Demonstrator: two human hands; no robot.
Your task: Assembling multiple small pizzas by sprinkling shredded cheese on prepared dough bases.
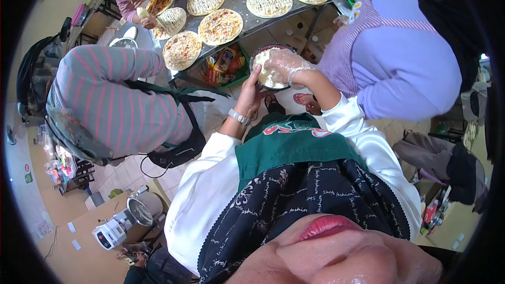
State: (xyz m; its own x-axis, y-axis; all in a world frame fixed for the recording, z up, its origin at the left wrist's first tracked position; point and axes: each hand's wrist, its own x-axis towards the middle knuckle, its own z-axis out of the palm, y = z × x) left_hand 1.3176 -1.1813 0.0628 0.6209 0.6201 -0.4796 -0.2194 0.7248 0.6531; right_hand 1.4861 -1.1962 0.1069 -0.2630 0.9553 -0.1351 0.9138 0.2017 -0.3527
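— Left hand (251, 93)?
— Cupped under the near rim of the dark bowl (267, 67), fingers closed on it, holding it up in the air just short of the worktop (242, 4). Silver bracelet on that wrist.
— And the right hand (284, 64)?
— Wrapped in a clear plastic glove (292, 59), reaching down into the bowl, fingers curled on the white shredded cheese (264, 73) inside. Gripping a pinch or only resting on it: cannot tell.
— Where exactly is the bowl?
— Between both hands, in front of the green apron (294, 147), just beside the metal worktop's near edge, above the tiled floor.
— On the worktop?
— Rows of round flatbreads: nearest, two topped pizza bases (200, 39) with red and pale bits; farther along, several striped with white sauce (269, 1).
— Anyone else around?
— To the left, a person bent over in a grey striped top (113, 102). At the far left end, another person's hands over a base. To the right, a person in a lilac top (392, 58), standing close by the bowl.
— Below the worktop?
— A green crate (227, 67) of packets, just beside the bowl.
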